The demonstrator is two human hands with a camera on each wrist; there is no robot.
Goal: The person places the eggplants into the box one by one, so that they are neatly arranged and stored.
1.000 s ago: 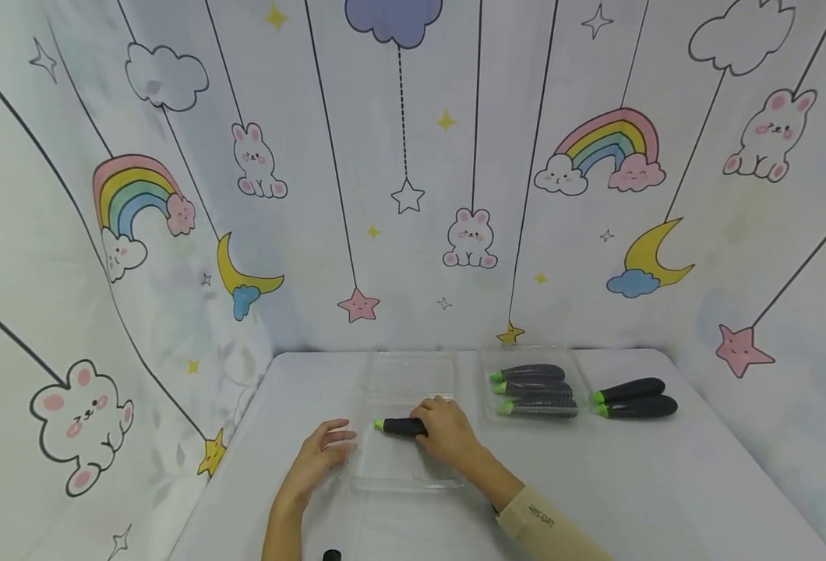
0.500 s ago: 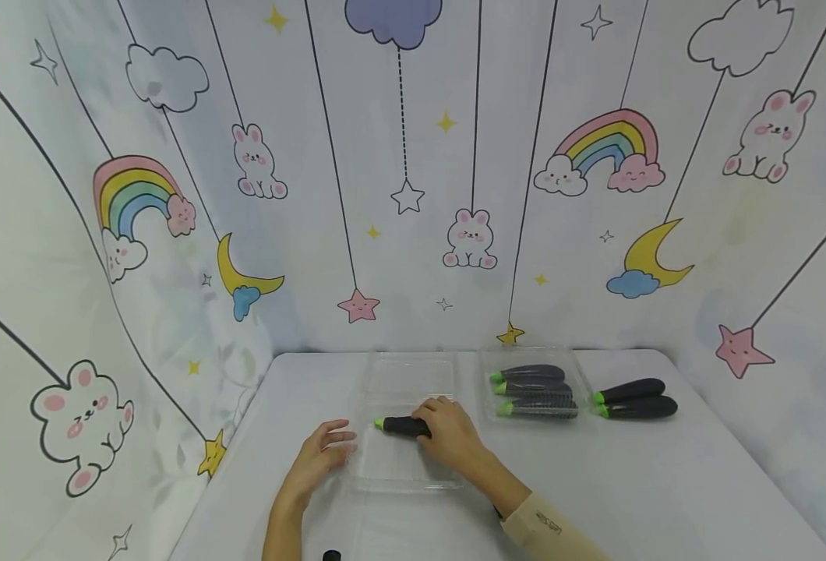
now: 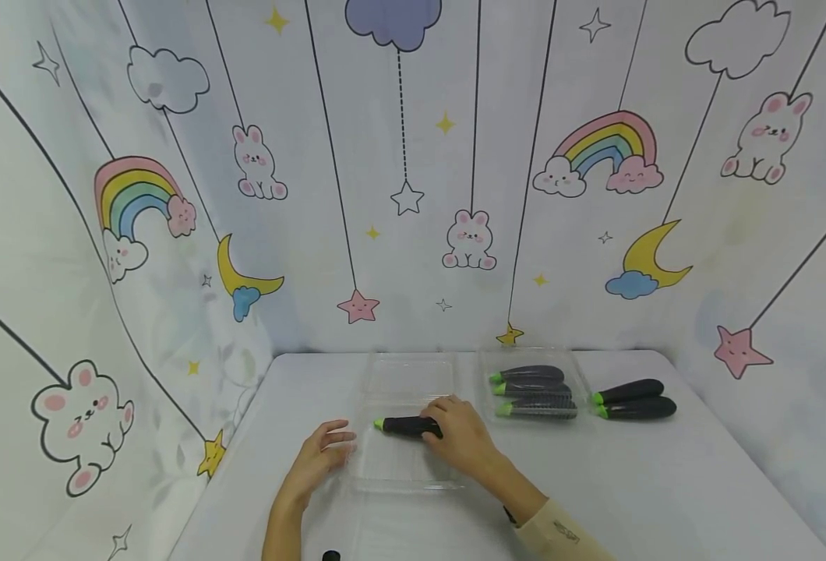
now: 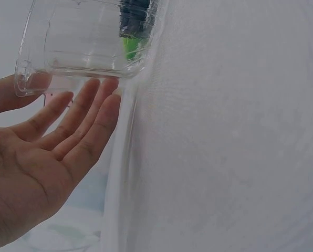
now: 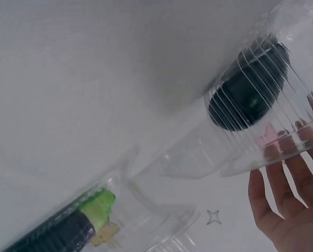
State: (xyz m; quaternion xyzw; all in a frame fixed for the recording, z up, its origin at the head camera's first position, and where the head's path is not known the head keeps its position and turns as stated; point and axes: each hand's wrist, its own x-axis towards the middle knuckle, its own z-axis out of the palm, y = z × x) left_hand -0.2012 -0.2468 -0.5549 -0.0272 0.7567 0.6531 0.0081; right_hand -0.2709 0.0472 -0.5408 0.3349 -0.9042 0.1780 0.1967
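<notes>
A dark eggplant (image 3: 406,426) with a green stem end lies in the near half of an opened clear plastic clamshell box (image 3: 399,475). At the box's left side is my left hand (image 3: 320,456), fingers spread and loosely extended; in the left wrist view its fingertips (image 4: 93,86) are at the plastic edge. My right hand (image 3: 460,436) hovers over the eggplant's right end, partly hiding it. From the right wrist, the same eggplant (image 5: 251,86) shows through the ribbed plastic, apart from the relaxed fingers (image 5: 285,176) at the box's rim.
A second clear box (image 3: 483,389) at the back right contains several eggplants (image 3: 528,388). To its right, two loose eggplants (image 3: 637,398) lie on the white table (image 3: 595,483). A small black object (image 3: 331,555) is at the front edge. A patterned cloth (image 3: 413,265) hangs behind.
My right hand has slid a little to the right, uncovering more of the eggplant, which stays in place. The left hand has not visibly moved.
</notes>
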